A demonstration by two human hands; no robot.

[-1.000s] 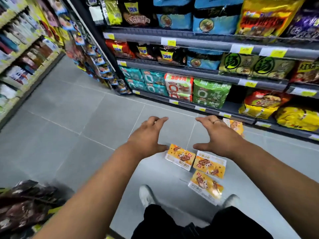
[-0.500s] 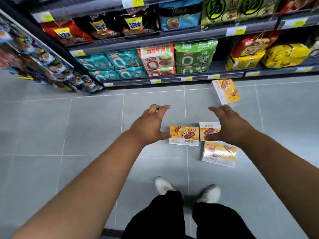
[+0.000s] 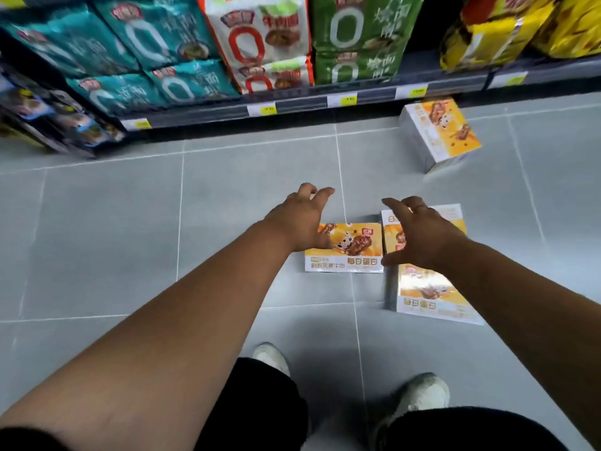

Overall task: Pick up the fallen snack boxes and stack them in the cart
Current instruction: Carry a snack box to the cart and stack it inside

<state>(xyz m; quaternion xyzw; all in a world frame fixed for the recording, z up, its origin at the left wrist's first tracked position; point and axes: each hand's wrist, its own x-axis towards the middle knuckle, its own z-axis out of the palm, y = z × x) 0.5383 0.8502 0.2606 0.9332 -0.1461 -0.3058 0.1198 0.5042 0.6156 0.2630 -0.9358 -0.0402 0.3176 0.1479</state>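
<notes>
The reach for a first pick-up is under way: the left hand (image 3: 299,219) and right hand (image 3: 419,237) hover with the grip apart, holding nothing. Four snack boxes lie on the floor (image 3: 97,239): the centre box (image 3: 349,252), the half-hidden box (image 3: 453,218) under the right hand, the near box (image 3: 429,296) and the far box (image 3: 439,135) by the shelf (image 3: 302,107). Next, probably, the hands lower and clasp the centre box's edges. No cart shows.

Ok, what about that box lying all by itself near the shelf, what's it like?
The lone box looks like cardboard, with an orange-yellow top showing snack pieces and a small cartoon animal, a white strip, and silvery-grey sides. It lies closed on the grey floor, turned askew, just before the bottom shelf, apart from the other boxes.
</notes>
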